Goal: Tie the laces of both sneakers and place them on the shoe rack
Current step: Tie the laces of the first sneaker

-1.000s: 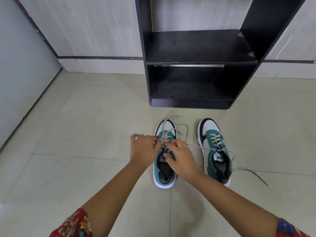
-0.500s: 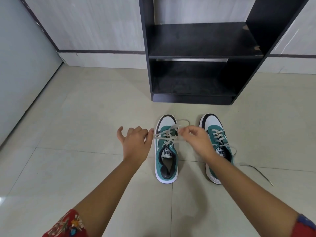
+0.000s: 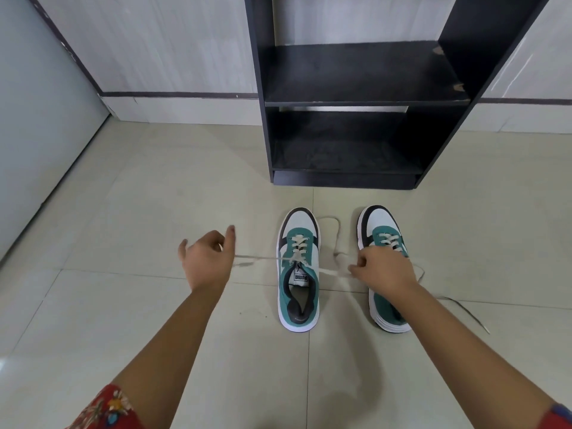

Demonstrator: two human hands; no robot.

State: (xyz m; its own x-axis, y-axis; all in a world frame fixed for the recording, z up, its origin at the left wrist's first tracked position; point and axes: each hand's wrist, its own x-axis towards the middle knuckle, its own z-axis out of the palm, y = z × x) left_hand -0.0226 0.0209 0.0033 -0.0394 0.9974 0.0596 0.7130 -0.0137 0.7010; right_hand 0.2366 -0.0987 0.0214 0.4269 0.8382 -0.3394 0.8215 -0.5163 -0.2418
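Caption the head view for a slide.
Both hands pull the left sneaker's laces apart before the rack.

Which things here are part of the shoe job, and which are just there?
Part of the job:
left sneaker
its lace
right sneaker
black shoe rack
left hand
right hand

Just there:
tiled floor
wall

Two bare forearms, both hands uncovered. Red floral-patterned sleeve [image 3: 105, 410] at lower left. Another red cuff [image 3: 557, 418] peeks in lower right.
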